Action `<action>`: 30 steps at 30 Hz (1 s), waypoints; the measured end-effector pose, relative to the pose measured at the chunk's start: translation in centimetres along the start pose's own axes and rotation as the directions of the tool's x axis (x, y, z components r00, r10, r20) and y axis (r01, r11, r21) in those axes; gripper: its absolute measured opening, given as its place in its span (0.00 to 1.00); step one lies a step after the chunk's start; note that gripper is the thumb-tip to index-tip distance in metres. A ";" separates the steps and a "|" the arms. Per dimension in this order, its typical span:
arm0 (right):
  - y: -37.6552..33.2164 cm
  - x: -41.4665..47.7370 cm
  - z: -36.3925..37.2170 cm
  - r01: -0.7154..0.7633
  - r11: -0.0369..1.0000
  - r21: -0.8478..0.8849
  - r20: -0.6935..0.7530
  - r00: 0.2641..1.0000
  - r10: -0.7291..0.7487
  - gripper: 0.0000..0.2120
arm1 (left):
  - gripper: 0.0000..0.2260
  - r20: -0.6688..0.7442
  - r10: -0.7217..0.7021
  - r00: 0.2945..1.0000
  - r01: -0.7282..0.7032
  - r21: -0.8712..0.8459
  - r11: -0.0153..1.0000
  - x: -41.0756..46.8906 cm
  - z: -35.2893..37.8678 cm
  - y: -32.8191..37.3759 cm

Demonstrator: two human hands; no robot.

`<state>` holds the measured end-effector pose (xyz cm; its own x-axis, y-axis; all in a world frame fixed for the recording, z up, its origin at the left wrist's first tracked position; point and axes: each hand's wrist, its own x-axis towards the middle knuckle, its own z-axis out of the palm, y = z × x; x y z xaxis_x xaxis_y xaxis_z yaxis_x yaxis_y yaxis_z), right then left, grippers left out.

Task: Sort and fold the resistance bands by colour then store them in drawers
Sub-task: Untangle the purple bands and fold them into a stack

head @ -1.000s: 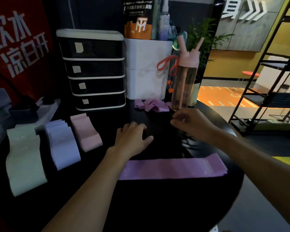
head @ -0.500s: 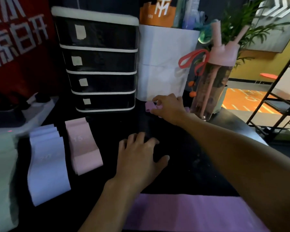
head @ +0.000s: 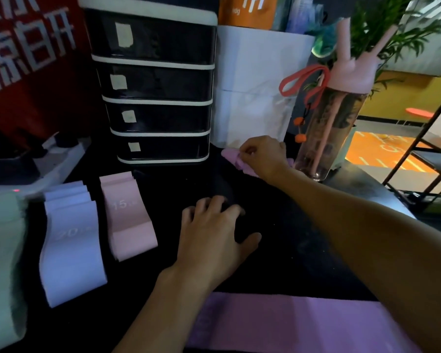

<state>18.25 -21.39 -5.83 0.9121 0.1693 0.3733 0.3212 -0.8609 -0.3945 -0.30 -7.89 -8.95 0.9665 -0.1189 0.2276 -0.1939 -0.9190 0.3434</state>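
A crumpled purple band point(head: 233, 159) lies at the back of the black table point(head: 303, 240), and my right hand point(head: 261, 155) pinches it. Spread flat on the tabletop nearer to me is my left hand point(head: 214, 235), holding nothing. A long purple band point(head: 303, 324) lies flat along the near edge. At the left sit stacks of folded bands: pink point(head: 127, 215), lavender-blue point(head: 70, 243) and pale green point(head: 3, 271). The black drawer unit point(head: 153, 85) stands behind them with all its drawers closed.
A pink-lidded water bottle point(head: 334, 123) stands just right of my right hand. A white bag point(head: 255, 85) is behind it, beside the drawers. A power strip point(head: 46, 164) lies at the back left. A black metal rack point(head: 433, 138) stands off the table's right.
My right hand reached forward from the middle of the table to the crumpled purple band and took hold of it. The view moved closer to the table. My left hand stayed flat.
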 end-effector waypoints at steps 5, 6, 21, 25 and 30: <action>-1.7 -2.8 -3.8 0.117 0.967 0.226 -0.052 0.993 -0.108 0.05 | 0.19 -0.083 -0.037 0.996 0.025 -0.142 0.990 0.1 -0.5 0.4; -2.2 -3.8 -4.7 0.138 0.955 0.263 -0.053 0.990 -0.128 0.05 | 0.18 -0.119 -0.057 0.991 0.031 -0.203 0.979 0.1 -0.7 0.4; -4.7 -13.9 -12.7 0.160 0.878 0.451 -0.083 0.987 -0.138 0.13 | 0.06 -0.300 -0.213 0.930 -0.158 -0.849 0.504 -0.3 -4.4 1.9; -4.9 -15.1 -13.6 0.164 0.859 0.486 -0.097 0.986 -0.133 0.09 | 0.07 -0.221 -0.156 0.963 -0.140 -0.900 0.412 -0.5 -4.8 2.4; -5.6 -16.3 -14.2 0.145 0.830 0.538 -0.083 0.989 -0.119 0.09 | 0.06 -0.191 -0.129 0.973 -0.135 -0.927 0.350 -0.9 -4.9 3.1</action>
<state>-2.03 -26.19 2.23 0.8430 0.2305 0.4860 0.5362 -0.4321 -0.7251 -2.63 -8.78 -3.59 0.9334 0.0745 0.3509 -0.3546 0.0427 0.9341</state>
